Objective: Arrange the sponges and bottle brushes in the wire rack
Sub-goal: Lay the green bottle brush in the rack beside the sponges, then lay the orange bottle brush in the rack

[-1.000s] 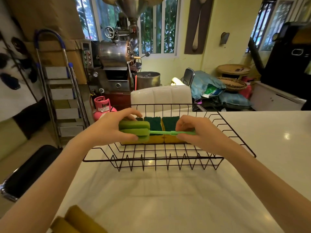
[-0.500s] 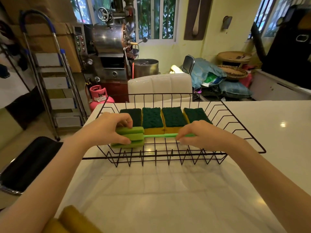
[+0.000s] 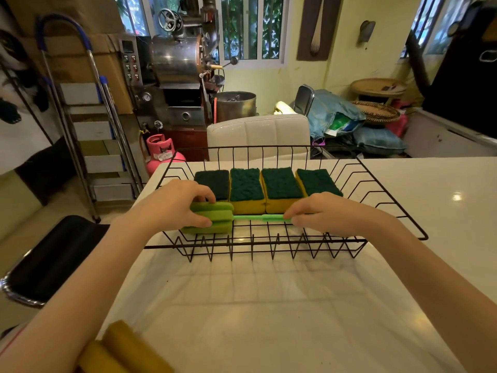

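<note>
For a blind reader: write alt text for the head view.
Two hands lower a green bottle brush into a black wire rack on a white counter: left hand on its sponge head, right hand on the handle. Four sponges sit in a row behind it.

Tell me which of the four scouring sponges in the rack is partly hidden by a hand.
The leftmost green-topped yellow sponge; the left hand covers its near end.
</note>
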The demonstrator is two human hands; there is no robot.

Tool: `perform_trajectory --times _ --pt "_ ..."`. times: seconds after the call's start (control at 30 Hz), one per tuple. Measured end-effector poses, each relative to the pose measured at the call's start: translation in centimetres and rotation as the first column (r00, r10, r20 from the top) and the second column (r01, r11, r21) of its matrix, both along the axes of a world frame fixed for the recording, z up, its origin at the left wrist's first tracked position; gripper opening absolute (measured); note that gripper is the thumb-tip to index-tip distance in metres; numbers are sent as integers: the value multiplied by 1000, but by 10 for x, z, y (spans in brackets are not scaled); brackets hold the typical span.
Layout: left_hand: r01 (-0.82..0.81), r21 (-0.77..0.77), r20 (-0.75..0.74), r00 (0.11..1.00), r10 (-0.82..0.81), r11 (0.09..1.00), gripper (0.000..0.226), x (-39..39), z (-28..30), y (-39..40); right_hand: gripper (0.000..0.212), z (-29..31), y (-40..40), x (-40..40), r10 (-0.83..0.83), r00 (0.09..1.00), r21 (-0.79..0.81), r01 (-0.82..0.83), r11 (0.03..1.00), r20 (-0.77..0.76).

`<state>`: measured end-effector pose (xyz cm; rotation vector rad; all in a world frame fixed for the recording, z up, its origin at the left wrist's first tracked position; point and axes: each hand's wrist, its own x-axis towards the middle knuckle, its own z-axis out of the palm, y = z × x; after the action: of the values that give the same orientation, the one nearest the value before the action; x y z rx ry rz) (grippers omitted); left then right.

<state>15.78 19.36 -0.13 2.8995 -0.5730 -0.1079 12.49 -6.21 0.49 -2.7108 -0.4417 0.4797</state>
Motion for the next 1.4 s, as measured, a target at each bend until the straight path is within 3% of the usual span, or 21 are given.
perform_trajectory --times 0.23,0.4,0.5,0.63,0.77,0.93,1.1,1.4 --pt "24 -22 -61 998 -25 999 53 -17 19 3 42 9 1 -6 -3 998 185 -8 983 57" --pt "37 -206 107 994 -15 978 56 -45 44 13 69 20 21 -29 19 975 358 -100 928 222" --pt "69 -341 122 992 -28 938 71 -70 51 15 82 28 37 -50 71 951 411 -197 890 302" --pt "67 -350 123 992 -25 934 95 -105 48 24 95 30 53 -84 184 938 397 -294 869 293" --pt "56 -306 157 988 -8 950 100 -141 44 37 100 26 61 -115 348 925 289 -377 880 151" --pt "9 -321 -25 1000 -19 947 96 -178 26 44 84 16 76 -132 471 881 156 -458 875 -55" --pt "-8 -203 -147 989 -23 979 88 -199 5 47 74 -5 90 -143 500 846 -12 -511 859 -186" --pt "-30 -153 -106 994 13 988 51 -197 -19 45 34 -15 93 -147 491 834 -8 -509 861 -253"
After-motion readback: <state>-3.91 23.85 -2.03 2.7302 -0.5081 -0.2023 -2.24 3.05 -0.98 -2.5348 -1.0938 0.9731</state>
